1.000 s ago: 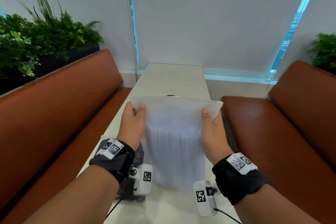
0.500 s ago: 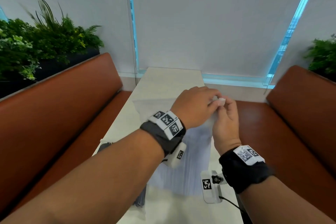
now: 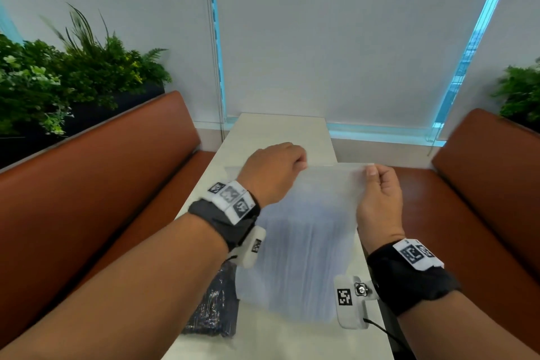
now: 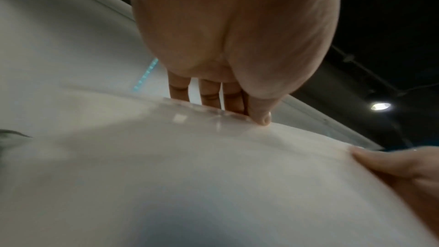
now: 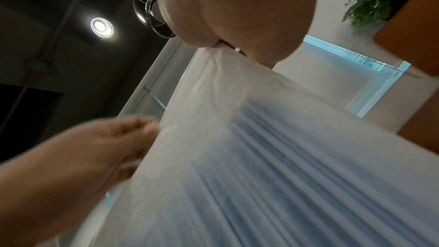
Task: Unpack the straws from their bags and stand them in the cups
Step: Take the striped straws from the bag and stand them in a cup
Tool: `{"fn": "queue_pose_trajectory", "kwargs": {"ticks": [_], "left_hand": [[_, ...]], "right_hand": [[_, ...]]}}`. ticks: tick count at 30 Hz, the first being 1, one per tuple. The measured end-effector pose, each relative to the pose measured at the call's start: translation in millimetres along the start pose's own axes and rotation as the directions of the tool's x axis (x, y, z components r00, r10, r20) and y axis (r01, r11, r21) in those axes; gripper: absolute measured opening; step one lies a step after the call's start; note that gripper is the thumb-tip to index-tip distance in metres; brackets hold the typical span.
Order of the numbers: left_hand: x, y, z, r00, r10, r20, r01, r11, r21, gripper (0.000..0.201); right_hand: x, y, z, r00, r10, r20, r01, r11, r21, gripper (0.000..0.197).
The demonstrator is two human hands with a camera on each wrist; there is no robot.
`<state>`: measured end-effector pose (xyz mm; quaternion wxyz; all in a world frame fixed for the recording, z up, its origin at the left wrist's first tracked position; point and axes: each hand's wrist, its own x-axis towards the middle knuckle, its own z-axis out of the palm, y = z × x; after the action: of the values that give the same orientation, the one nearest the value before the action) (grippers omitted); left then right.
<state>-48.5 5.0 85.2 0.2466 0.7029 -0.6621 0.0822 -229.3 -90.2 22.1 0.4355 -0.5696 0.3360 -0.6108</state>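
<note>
A frosted plastic bag (image 3: 304,231) full of pale blue straws (image 5: 273,166) hangs upright over the table, held by its top edge. My right hand (image 3: 380,184) pinches the bag's upper right corner between thumb and fingers. My left hand (image 3: 274,175) pinches the top strip (image 4: 213,112) nearer the middle, thumb in front and fingers behind. A second bag of dark straws (image 3: 216,310) lies flat on the table under my left forearm. No cups show in any view.
The narrow white table (image 3: 277,131) runs away from me to a window with blinds. Brown benches (image 3: 96,184) flank it on both sides, with green plants (image 3: 58,79) behind the left one.
My left hand, which met the right at the bag's right corner half a second ago, has slid left along the top edge. The right hand keeps its corner.
</note>
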Motion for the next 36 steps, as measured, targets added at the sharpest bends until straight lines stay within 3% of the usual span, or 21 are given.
{"fn": "queue_pose_trajectory", "kwargs": {"ticks": [3, 6, 8, 12, 15, 17, 19, 21, 24, 27, 29, 32, 33, 36], "left_hand": [[-34, -53, -17, 0.985, -0.171, -0.02, 0.172, 0.985, 0.032, 0.015], [-69, -92, -27, 0.924, -0.382, -0.012, 0.382, 0.924, -0.007, 0.014], [-77, -97, -26, 0.904, -0.427, -0.009, 0.426, 0.903, -0.052, 0.012], [-61, -78, -23, 0.911, -0.407, -0.066, 0.362, 0.865, -0.347, 0.024], [-44, -68, -27, 0.929, -0.359, 0.091, 0.367, 0.859, -0.358, 0.019], [-36, -64, -30, 0.93, -0.294, 0.219, 0.348, 0.895, -0.279, 0.02], [-32, -61, -31, 0.926, -0.259, 0.274, 0.326, 0.916, -0.233, 0.019], [-30, -58, -31, 0.934, -0.246, 0.259, 0.305, 0.926, -0.222, 0.018], [-28, -50, -31, 0.948, -0.245, 0.203, 0.296, 0.914, -0.279, 0.017], [-27, -43, -30, 0.928, -0.27, 0.256, 0.349, 0.872, -0.344, 0.02], [-27, -41, -24, 0.908, -0.287, 0.306, 0.395, 0.831, -0.391, 0.023], [-29, -39, -8, 0.893, -0.37, 0.257, 0.449, 0.781, -0.434, 0.021], [-31, -39, -2, 0.881, -0.398, 0.254, 0.472, 0.767, -0.435, 0.018], [-39, -42, 15, 0.832, -0.425, 0.356, 0.538, 0.775, -0.332, 0.01]], "right_hand": [[4, 3, -5, 0.999, 0.031, -0.014, -0.031, 0.999, 0.009, 0.016], [2, 2, 0, 0.998, 0.055, 0.017, -0.056, 0.998, 0.009, 0.016], [2, 0, 5, 0.996, 0.088, 0.034, -0.09, 0.994, 0.054, 0.019], [18, -12, 7, 0.994, 0.108, 0.008, -0.108, 0.994, -0.032, 0.027], [30, -31, 3, 0.968, 0.215, 0.132, -0.201, 0.974, -0.106, 0.03], [39, -43, -3, 0.931, 0.203, 0.303, -0.096, 0.938, -0.334, 0.038], [45, -59, -8, 0.864, 0.235, 0.445, 0.067, 0.823, -0.565, 0.035], [49, -77, -10, 0.795, 0.327, 0.511, 0.212, 0.639, -0.739, 0.023], [46, -96, -7, 0.704, 0.473, 0.53, 0.277, 0.504, -0.818, 0.029], [39, -92, 3, 0.674, 0.504, 0.54, 0.363, 0.41, -0.837, 0.032], [34, -78, 10, 0.704, 0.484, 0.519, 0.329, 0.426, -0.843, 0.032], [23, -53, 16, 0.714, 0.549, 0.436, 0.088, 0.547, -0.833, 0.027], [19, -45, 16, 0.705, 0.577, 0.413, 0.028, 0.559, -0.829, 0.026], [7, -25, 17, 0.632, 0.656, 0.412, 0.033, 0.509, -0.86, 0.041]]}}
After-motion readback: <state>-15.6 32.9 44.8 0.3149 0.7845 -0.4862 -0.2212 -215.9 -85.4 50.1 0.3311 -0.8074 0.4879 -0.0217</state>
